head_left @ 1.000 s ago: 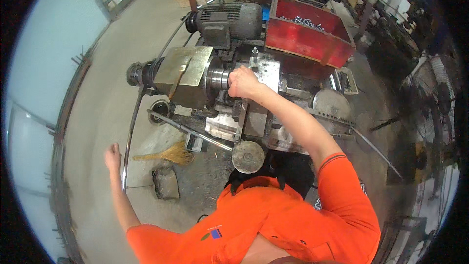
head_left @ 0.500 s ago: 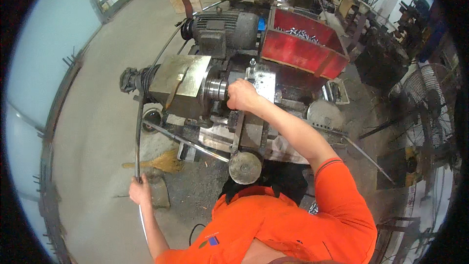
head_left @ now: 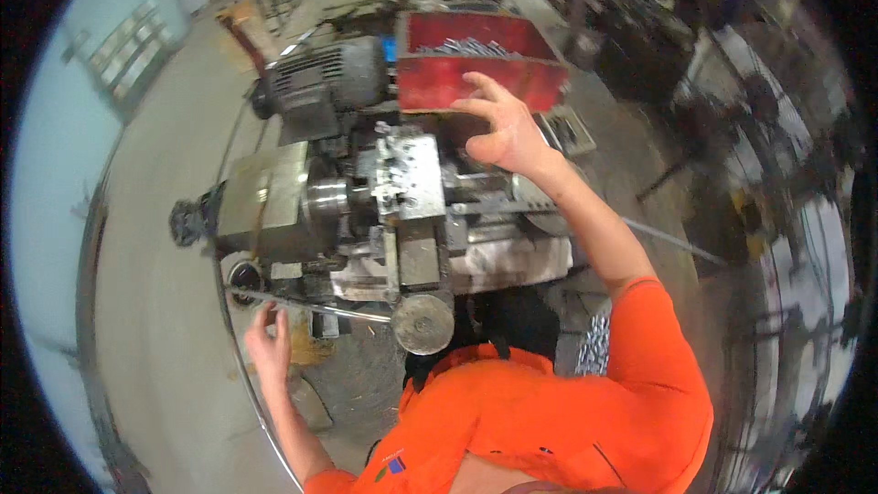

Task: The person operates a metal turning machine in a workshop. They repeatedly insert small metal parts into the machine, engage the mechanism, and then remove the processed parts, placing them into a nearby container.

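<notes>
My right hand (head_left: 508, 128) hangs in the air before the red metal box (head_left: 439, 84), fingers spread and holding nothing. Its box holds many small shiny metal parts (head_left: 471, 48). To its left stands a small lathe with a grey headstock (head_left: 265, 187), a bright spindle chuck (head_left: 327, 198) and a tool post block (head_left: 416, 176). My left hand (head_left: 268, 345) is raised beside a long thin metal bar (head_left: 240, 352), its fingers apart and off the bar. Just above its fingertips runs a silver lever (head_left: 320, 306); whether they touch is unclear.
An electric motor (head_left: 334, 82) sits behind the headstock. A round metal handwheel (head_left: 422, 324) is close to my body. A straw broom (head_left: 311, 350) lies on the floor at left. More shiny parts (head_left: 594, 346) are at my right side. The right side is blurred.
My right hand has left the spindle, moved right and up, and spread its fingers. My left hand has let go of the long bar and risen. The view has swung to the right.
</notes>
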`<control>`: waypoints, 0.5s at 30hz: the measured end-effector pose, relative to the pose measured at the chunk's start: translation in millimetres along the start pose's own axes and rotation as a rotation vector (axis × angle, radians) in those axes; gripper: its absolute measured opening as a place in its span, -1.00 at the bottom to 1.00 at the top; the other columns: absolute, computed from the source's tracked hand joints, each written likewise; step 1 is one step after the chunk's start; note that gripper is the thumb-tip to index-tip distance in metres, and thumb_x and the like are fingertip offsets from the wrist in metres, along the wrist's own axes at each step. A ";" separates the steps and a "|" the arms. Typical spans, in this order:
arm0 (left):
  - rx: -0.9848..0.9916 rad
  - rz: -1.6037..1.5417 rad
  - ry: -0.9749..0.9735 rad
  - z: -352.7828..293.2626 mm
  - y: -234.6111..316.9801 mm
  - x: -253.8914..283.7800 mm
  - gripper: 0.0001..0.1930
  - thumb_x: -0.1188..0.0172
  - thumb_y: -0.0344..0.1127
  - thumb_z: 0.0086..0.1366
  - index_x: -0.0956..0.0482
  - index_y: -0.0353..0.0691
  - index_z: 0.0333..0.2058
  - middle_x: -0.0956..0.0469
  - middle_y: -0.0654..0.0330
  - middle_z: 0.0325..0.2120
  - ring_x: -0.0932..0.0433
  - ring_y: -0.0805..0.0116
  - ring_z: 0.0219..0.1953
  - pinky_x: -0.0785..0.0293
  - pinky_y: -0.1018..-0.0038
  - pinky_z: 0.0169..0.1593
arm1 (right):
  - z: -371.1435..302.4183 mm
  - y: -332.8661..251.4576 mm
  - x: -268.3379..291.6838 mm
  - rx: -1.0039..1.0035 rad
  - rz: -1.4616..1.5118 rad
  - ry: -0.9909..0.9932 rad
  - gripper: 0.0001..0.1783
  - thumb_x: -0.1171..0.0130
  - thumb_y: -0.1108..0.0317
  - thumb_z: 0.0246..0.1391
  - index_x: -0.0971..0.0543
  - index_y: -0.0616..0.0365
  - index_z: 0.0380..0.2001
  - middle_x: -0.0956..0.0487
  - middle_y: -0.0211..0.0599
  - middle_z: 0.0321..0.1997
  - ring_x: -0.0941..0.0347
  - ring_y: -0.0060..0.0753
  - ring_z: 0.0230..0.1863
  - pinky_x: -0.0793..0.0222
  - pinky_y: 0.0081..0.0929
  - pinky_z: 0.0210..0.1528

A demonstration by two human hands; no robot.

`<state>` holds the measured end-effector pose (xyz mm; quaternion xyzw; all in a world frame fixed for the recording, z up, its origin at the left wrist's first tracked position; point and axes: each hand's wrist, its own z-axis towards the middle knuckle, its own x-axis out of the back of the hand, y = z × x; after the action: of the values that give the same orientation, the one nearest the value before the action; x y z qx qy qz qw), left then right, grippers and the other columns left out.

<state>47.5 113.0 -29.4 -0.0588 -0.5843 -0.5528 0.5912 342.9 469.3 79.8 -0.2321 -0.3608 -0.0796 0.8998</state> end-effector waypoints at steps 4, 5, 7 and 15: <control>-0.254 0.200 -0.174 29.3 29.5 -72.2 -0.71 -0.13 -0.20 0.17 -0.53 -0.26 -0.20 -0.58 0.01 -0.45 -0.57 0.09 -0.35 -0.43 0.35 -0.23 | -87.9 34.0 42.5 -0.294 0.125 -0.095 -0.50 -0.09 0.38 -0.42 -0.55 0.22 -0.22 -0.51 -0.06 -0.10 -0.47 -0.22 -0.17 -0.34 -0.43 -0.13; -0.145 0.172 -0.258 27.4 31.4 -92.7 -0.71 -0.13 -0.19 0.17 -0.54 -0.25 -0.22 -0.58 0.02 -0.45 -0.57 0.08 -0.36 -0.43 0.34 -0.24 | -116.0 46.7 55.0 -0.483 0.110 -0.134 -0.49 -0.09 0.38 -0.42 -0.56 0.22 -0.22 -0.54 -0.08 -0.18 -0.48 -0.26 -0.20 -0.35 -0.44 -0.15; -0.118 0.397 -0.377 22.4 16.9 -116.0 -0.72 -0.13 -0.16 0.16 -0.57 -0.26 -0.29 -0.58 0.03 -0.47 -0.56 0.10 -0.41 -0.43 0.30 -0.27 | -173.8 68.3 80.3 -0.766 0.059 -0.175 -0.47 -0.07 0.35 -0.42 -0.55 0.23 -0.20 -0.58 -0.11 -0.35 -0.50 -0.33 -0.27 -0.37 -0.43 -0.17; -0.036 0.113 -0.380 35.3 6.9 -133.1 -0.79 -0.13 -0.26 0.18 -0.52 -0.34 -0.44 -0.47 0.18 -0.68 -0.39 0.46 -0.63 -0.32 0.46 -0.49 | -502.6 136.4 88.5 -1.401 -0.497 -0.369 -0.73 -0.12 0.24 -0.35 -0.60 0.21 -0.55 -0.56 0.02 -0.40 -0.51 -0.02 -0.28 -0.44 -0.25 -0.16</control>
<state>69.5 218.8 -115.1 -0.2053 -0.6711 -0.5082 0.4993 757.4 352.7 -226.3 -0.6698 -0.4121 -0.4498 0.4232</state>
